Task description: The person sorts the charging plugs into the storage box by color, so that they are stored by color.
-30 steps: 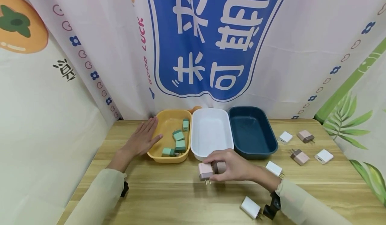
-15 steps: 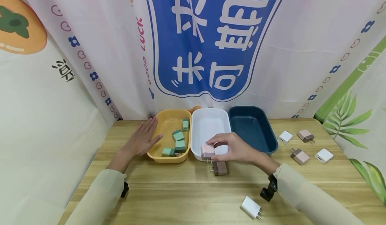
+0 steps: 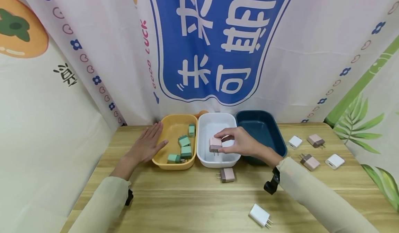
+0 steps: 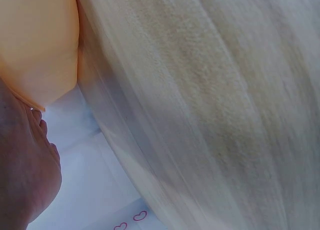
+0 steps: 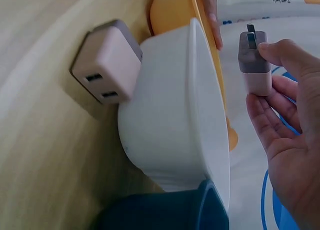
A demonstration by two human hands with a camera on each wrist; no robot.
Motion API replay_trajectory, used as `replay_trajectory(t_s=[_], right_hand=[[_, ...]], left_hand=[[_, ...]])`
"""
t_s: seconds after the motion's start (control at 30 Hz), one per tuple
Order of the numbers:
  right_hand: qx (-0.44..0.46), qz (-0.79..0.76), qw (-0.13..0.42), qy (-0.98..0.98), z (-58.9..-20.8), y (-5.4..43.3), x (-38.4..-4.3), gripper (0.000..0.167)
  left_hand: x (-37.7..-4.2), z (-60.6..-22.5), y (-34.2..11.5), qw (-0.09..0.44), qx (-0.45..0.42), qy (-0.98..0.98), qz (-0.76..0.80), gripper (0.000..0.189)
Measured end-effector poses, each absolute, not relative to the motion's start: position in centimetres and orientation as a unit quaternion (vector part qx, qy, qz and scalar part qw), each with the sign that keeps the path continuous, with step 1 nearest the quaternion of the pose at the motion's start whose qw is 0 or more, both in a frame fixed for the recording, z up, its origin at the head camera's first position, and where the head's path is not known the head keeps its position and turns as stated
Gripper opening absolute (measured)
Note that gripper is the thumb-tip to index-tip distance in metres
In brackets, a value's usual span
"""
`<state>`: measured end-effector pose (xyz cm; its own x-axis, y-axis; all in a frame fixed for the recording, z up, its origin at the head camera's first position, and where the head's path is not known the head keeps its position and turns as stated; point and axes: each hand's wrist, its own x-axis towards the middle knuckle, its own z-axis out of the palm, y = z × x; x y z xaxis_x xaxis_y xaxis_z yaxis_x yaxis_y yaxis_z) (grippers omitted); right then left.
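Note:
My right hand (image 3: 238,142) pinches a pink and brown charger plug (image 3: 215,144) between thumb and fingers, above the white bin (image 3: 204,156). In the right wrist view the held plug (image 5: 254,64) has its metal prongs beside the thumb. My left hand (image 3: 145,144) lies with straight fingers against the left rim of the yellow bin (image 3: 168,122). Inside that bin sit several green charger plugs (image 3: 186,152). Another pink and brown charger plug (image 3: 227,175) lies on the table just in front of the white bin; its two ports show in the right wrist view.
A dark blue bin (image 3: 278,141) adjoins the white one on the right. Beyond it lie white plugs (image 3: 295,141) and pink and brown plugs (image 3: 310,162). One white plug (image 3: 259,215) is near the table's front. A printed curtain (image 3: 280,87) hangs behind the bins.
My right hand has lifted the pink plug forward from the table to above the white bin. The other pink plug behind it came into full view on the table. The left hand stays still.

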<state>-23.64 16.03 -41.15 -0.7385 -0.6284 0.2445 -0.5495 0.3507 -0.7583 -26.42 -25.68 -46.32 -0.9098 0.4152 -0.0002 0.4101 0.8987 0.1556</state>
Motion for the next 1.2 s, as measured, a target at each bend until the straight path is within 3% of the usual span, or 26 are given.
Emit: replay_trajectory(t_s=[1.2], right_hand=[[-0.282, -0.402, 0.117, 0.863, -43.1, 14.9, -31.5, 0.042]], left_hand=[[-26.3, -46.5, -25.7, 0.015, 0.214, 0.974, 0.074, 0.084]])
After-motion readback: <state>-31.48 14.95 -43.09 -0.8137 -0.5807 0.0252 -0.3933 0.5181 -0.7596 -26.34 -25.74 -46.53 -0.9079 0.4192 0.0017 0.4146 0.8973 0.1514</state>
